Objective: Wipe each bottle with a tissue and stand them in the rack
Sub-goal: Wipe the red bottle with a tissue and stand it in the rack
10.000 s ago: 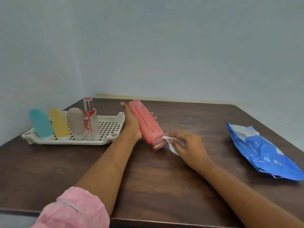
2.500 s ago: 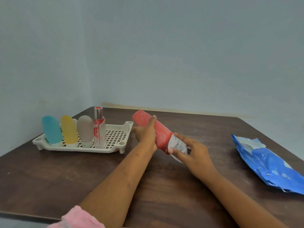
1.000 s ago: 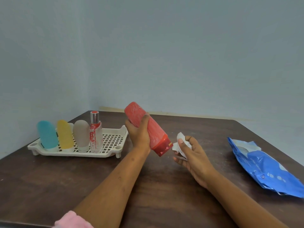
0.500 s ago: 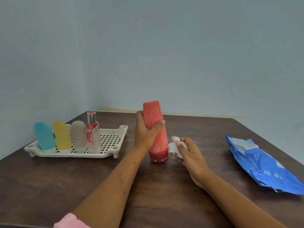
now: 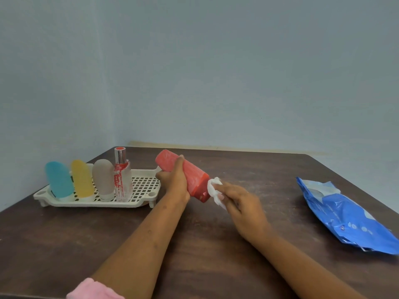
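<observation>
we are mid-wipe on the red bottle [image 5: 194,178], tilted just right of the rack [image 5: 144,187]: left grip [image 5: 174,182] wrapped round its body, right grip [image 5: 240,199] pinching the tissue [image 5: 213,190] against its lower end. next, we judge, it should stand in the rack's bare right side.
</observation>
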